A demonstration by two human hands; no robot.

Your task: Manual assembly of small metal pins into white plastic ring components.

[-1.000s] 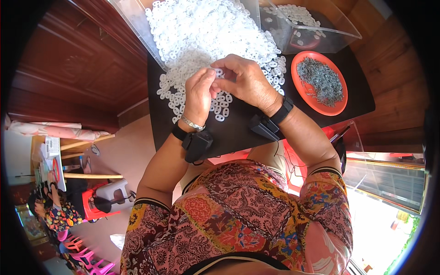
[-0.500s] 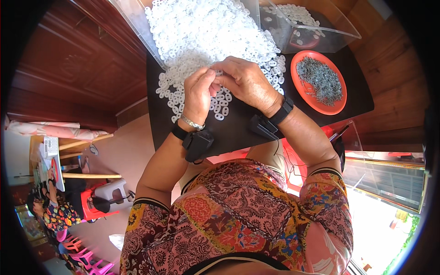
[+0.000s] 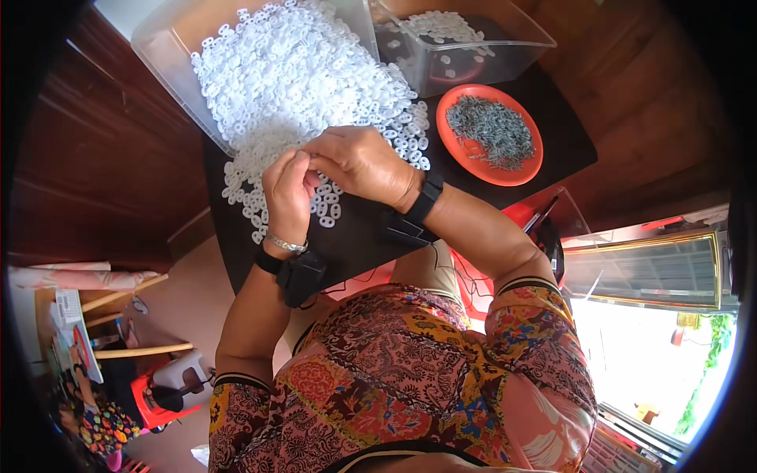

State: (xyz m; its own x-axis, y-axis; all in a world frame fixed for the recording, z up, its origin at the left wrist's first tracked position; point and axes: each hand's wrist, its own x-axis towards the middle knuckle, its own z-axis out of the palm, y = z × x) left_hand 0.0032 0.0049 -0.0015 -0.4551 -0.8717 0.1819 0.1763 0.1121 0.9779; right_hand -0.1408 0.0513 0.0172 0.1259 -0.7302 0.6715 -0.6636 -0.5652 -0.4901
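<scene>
Hundreds of small white plastic rings spill from a tipped clear tub at the upper left of the frame down onto the black desk at centre. A second clear tub, upper centre-right, holds a thin scatter of the same rings. Just below it, at the right of the desk, an orange plate carries a heap of small grey metal pieces. At the lower edge of the ring pile the two hands meet. The right hand, a black band on its wrist, curls over with its fingers bent inward; the left hand, with a silver bracelet and a black wrist device, has its fingers pinched narrow against the right's. What they pinch is too small to tell.
</scene>
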